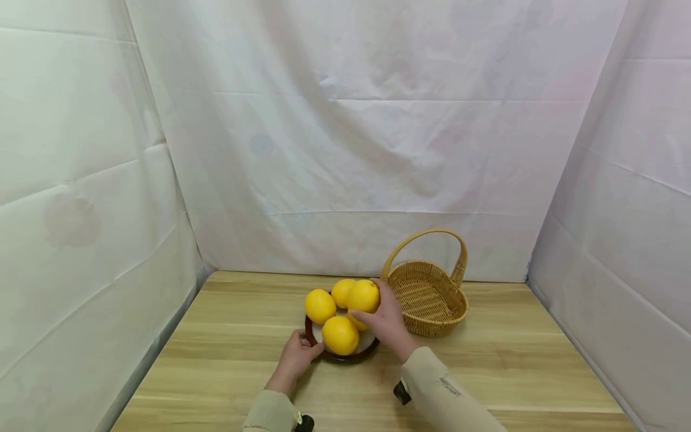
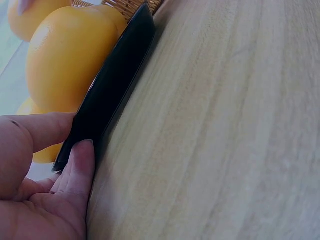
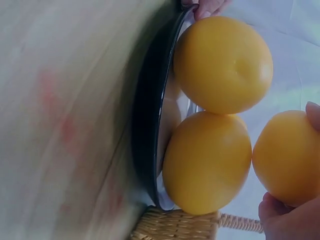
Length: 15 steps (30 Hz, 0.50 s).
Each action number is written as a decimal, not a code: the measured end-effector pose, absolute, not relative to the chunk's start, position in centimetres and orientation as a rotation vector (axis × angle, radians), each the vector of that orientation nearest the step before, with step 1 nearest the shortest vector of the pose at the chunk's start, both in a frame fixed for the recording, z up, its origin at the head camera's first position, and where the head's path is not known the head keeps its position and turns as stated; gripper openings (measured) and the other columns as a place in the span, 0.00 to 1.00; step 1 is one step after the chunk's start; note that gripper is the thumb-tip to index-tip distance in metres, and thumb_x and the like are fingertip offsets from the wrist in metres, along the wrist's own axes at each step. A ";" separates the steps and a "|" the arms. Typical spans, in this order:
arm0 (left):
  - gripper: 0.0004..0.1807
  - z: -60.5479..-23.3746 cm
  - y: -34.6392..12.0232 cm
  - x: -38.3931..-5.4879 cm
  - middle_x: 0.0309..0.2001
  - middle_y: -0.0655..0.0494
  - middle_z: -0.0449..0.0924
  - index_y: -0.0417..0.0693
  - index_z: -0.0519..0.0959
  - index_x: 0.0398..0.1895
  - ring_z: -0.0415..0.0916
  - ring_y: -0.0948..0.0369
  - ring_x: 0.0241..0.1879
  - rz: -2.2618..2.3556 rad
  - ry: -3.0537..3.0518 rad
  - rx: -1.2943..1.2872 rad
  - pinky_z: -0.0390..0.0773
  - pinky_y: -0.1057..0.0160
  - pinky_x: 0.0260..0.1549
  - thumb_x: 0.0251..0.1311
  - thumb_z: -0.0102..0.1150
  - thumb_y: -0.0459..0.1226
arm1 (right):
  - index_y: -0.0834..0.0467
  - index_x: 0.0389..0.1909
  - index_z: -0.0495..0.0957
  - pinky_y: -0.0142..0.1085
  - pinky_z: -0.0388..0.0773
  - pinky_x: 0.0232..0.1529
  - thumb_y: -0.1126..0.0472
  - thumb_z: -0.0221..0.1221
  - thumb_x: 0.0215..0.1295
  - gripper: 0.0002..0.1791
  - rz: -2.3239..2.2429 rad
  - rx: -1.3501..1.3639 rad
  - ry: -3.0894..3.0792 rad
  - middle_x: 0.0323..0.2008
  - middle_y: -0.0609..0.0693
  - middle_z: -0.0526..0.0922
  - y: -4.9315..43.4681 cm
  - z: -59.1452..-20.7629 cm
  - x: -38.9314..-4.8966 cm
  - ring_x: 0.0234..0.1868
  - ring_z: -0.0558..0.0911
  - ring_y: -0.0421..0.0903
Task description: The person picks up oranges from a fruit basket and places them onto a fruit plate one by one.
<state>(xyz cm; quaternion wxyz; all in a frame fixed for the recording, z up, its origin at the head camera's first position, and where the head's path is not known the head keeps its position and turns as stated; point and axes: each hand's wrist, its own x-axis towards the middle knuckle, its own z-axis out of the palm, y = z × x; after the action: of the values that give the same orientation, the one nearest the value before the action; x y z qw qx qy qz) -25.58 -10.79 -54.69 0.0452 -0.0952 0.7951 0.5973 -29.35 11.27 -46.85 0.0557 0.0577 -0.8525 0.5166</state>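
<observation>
My right hand (image 1: pixel 390 318) holds a yellow-orange orange (image 1: pixel 364 296) between thumb and fingers, above the right side of a plate. In the right wrist view this held orange (image 3: pixel 286 157) is beside another orange (image 3: pixel 207 162) that rests on the plate. The round plate (image 1: pixel 369 347) has a dark rim and a pale inside, and several oranges, such as the front orange (image 1: pixel 340 335), lie on it. My left hand (image 1: pixel 297 355) pinches the plate's front left rim, with the thumb on top and fingers beneath, as the left wrist view shows.
A woven wicker basket (image 1: pixel 434 327) with a tall arched handle stands right of the plate, near the back of the wooden table (image 1: pixel 513 360). White cloth (image 1: pixel 378 162) hangs behind the table and on both sides.
</observation>
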 end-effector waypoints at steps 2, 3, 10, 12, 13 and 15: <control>0.29 -54.7 -10.8 -25.6 0.37 0.47 0.79 0.31 0.67 0.59 0.75 0.58 0.36 1.826 2.431 -0.289 0.73 0.64 0.34 0.60 0.68 0.36 | 0.54 0.74 0.61 0.56 0.74 0.61 0.53 0.76 0.54 0.49 1.541 0.205 -2.595 0.68 0.56 0.70 10.9 -46.9 -29.5 0.63 0.75 0.56; 0.29 -54.6 -10.8 -25.6 0.37 0.47 0.79 0.31 0.67 0.59 0.75 0.58 0.36 1.825 2.433 -0.285 0.74 0.64 0.34 0.60 0.68 0.36 | 0.54 0.74 0.61 0.56 0.74 0.61 0.53 0.75 0.54 0.49 1.532 0.222 -2.599 0.68 0.55 0.70 10.7 -46.9 -29.6 0.63 0.75 0.56; 0.30 -54.8 -10.9 -25.7 0.39 0.47 0.79 0.32 0.68 0.60 0.75 0.59 0.37 1.831 2.430 -0.277 0.74 0.64 0.35 0.60 0.69 0.37 | 0.52 0.77 0.58 0.56 0.74 0.61 0.52 0.74 0.57 0.50 1.490 0.283 -2.639 0.72 0.55 0.65 9.6 -47.0 -29.8 0.65 0.73 0.56; 0.30 -54.9 -10.9 -25.7 0.38 0.47 0.79 0.32 0.67 0.60 0.75 0.59 0.37 1.834 2.431 -0.269 0.75 0.64 0.35 0.60 0.69 0.37 | 0.51 0.77 0.58 0.56 0.75 0.61 0.53 0.74 0.56 0.50 1.495 0.287 -2.644 0.72 0.55 0.65 9.3 -47.1 -29.9 0.64 0.74 0.56; 0.30 -54.9 -10.9 -25.7 0.38 0.47 0.79 0.32 0.67 0.60 0.75 0.59 0.36 1.836 2.430 -0.267 0.75 0.64 0.35 0.60 0.69 0.37 | 0.52 0.77 0.57 0.56 0.75 0.60 0.53 0.74 0.57 0.50 1.501 0.296 -2.643 0.72 0.56 0.65 9.1 -47.1 -29.9 0.64 0.74 0.57; 0.30 -54.9 -10.9 -25.8 0.38 0.47 0.79 0.32 0.67 0.60 0.75 0.59 0.36 1.842 2.430 -0.267 0.75 0.64 0.35 0.60 0.69 0.37 | 0.52 0.77 0.57 0.56 0.76 0.59 0.53 0.74 0.57 0.50 1.506 0.302 -2.654 0.72 0.57 0.65 8.7 -47.2 -30.1 0.63 0.74 0.57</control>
<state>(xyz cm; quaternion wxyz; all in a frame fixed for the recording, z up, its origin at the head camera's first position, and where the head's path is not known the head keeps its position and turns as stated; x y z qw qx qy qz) -25.75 -10.89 -54.90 0.0405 -0.0871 0.7933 0.6012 -30.07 8.75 -47.19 0.0375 0.0985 -0.8648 0.4909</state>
